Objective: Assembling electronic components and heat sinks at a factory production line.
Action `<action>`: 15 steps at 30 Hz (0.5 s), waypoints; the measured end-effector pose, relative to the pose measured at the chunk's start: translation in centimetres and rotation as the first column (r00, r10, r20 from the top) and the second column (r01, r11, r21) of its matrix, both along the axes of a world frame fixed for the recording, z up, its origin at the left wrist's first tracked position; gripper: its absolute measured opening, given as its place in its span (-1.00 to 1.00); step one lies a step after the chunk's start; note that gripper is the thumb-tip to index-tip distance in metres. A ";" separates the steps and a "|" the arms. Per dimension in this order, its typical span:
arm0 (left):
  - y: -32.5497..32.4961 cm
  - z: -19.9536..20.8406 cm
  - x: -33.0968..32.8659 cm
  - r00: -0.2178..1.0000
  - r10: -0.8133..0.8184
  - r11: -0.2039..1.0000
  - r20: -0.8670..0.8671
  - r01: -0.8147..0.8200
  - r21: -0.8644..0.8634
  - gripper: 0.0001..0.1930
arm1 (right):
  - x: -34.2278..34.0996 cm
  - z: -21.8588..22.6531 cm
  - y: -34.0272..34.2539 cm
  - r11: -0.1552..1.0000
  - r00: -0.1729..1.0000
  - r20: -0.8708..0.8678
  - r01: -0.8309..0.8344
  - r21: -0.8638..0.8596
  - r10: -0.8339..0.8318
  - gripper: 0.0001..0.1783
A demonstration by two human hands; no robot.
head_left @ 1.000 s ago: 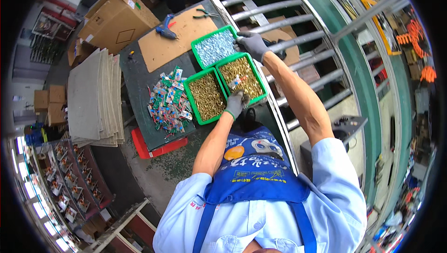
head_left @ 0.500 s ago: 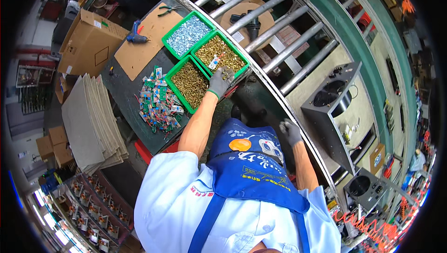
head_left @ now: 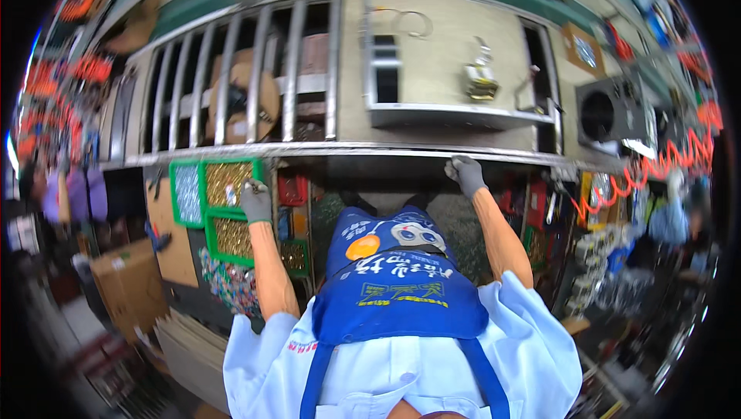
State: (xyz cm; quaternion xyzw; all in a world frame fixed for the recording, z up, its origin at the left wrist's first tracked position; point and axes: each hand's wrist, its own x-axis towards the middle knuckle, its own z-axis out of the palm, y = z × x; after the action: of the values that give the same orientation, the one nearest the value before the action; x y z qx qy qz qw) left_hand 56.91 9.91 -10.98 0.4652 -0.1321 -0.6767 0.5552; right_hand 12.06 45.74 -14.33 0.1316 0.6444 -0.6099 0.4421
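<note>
The upper green tray of brass-coloured parts (head_left: 258, 169) lay open from above, save at its right edge, where the left grip (head_left: 256, 201) obstructed it. A tray of silvery parts (head_left: 172, 191) adjoined its left. Beyond it, a metal rail (head_left: 324, 147) barred the way, then rollers (head_left: 294, 72) with slots between. To its right, past a red bin (head_left: 292, 189), open room stretched toward the right grip (head_left: 465, 176).

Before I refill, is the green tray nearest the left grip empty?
Not empty, depth unclear: brass-coloured pieces spread across the green tray.
</note>
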 end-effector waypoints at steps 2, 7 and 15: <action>3.5 1.7 -7.0 0.829 -0.543 0.839 -0.131 0.541 -0.053 -0.95 | -4.1 0.2 2.0 0.998 0.989 -0.133 -0.059 0.020 0.061 -0.88; 10.2 3.2 -25.6 0.539 -0.841 0.541 0.052 0.834 0.105 -0.78 | -12.7 1.6 3.0 0.995 0.955 -0.293 0.071 0.066 -0.049 -0.87; 6.9 2.6 -32.4 0.568 -0.784 0.620 0.250 0.703 0.348 -0.87 | -17.9 -0.2 1.8 0.994 0.923 -0.370 -0.101 0.041 0.109 -0.83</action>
State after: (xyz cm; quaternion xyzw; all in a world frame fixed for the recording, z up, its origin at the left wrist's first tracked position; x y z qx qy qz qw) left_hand 24.52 16.77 -8.35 0.5419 -0.3489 -0.7539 0.1276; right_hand -5.84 47.52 -14.52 -0.0162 0.7288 -0.5925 0.3427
